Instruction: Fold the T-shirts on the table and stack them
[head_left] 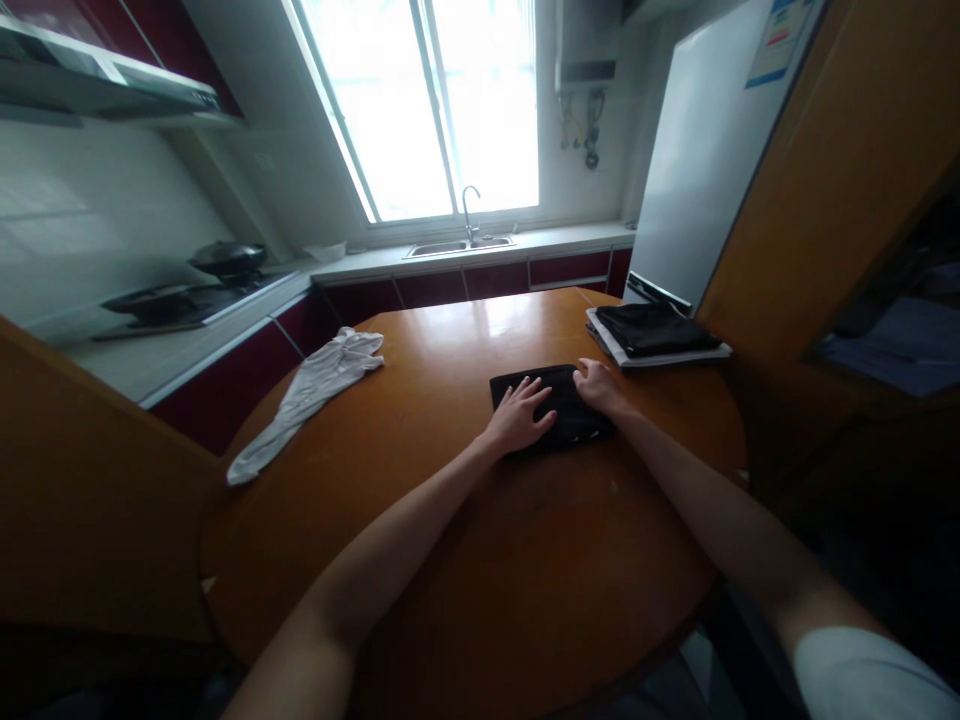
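Note:
A folded black garment (564,400) lies flat on the wooden table, with a few small white marks near its lower edge. My left hand (521,415) rests on top of it, palm down and fingers spread. At the garment's upper right corner, my right hand (598,386) has its fingers curled around the edge. Right of and beyond my hands sits a stack of folded clothes (660,330), black on top with white below. A rumpled white garment (307,400) is stretched along the table's left side.
The round-cornered wooden table (420,420) fills the foreground. Behind it run a counter with a sink (457,246) and faucet beneath a bright window. A stove with a lidded pan (227,258) is at left; a refrigerator (709,150) stands at right.

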